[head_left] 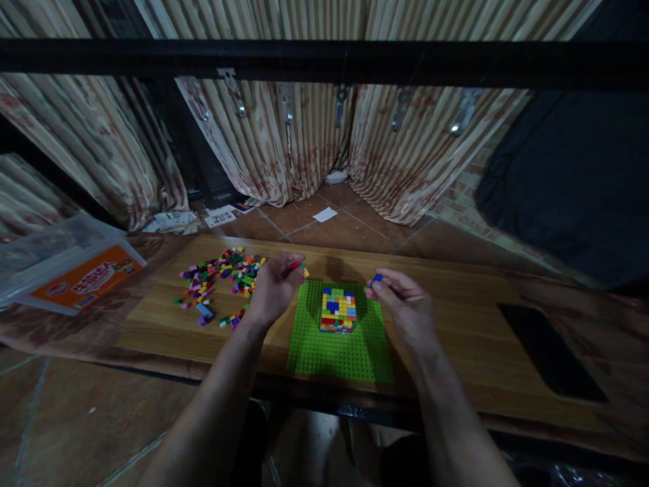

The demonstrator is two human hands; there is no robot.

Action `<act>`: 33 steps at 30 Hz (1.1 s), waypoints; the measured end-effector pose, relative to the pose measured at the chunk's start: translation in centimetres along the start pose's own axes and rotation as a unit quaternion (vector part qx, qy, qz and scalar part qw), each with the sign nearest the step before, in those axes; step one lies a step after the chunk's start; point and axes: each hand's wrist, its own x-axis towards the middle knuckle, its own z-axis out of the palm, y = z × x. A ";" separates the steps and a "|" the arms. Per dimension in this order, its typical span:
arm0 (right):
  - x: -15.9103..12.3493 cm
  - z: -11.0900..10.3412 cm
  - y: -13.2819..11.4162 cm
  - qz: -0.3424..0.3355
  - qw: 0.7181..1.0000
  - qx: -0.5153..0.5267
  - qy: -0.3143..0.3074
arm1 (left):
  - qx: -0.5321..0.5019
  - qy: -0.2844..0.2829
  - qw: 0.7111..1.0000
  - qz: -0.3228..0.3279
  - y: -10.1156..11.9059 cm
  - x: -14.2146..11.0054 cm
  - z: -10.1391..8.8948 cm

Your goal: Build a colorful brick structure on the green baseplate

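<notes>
A green studded baseplate [329,358] lies on the wooden table, and a block of many-coloured toy bricks [339,311] stands on it. My right hand [405,304] is closed in a pinch on a small blue brick [376,279], above the plate's right edge. On the other side, my left hand [276,287] is closed around a few small bricks [300,268]; red and yellow ones show at its fingertips. It hovers at the plate's upper left corner. Both hands are apart from the built block. A pile of loose bricks [238,274] spreads to the left, partly hidden behind my left hand.
A clear plastic box [76,264] with an orange label stands left of the wooden table [167,331]. On the right lies a dark flat slab [550,352]. A black bar with metal hooks [324,61] crosses in front of striped curtains [304,142].
</notes>
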 end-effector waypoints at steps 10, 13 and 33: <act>-0.4 0.2 1.7 -0.009 0.984 -0.168 -0.064 | 0.077 -0.046 0.996 -0.002 -1.5 -0.5 1.5; -0.5 0.5 2.1 -0.011 0.978 -0.188 -0.088 | 0.103 -0.064 0.993 0.006 -1.7 -0.5 1.5; -1.8 1.5 2.4 -0.053 0.957 -0.282 -0.049 | 0.181 -0.084 0.980 0.003 -2.3 -0.7 1.0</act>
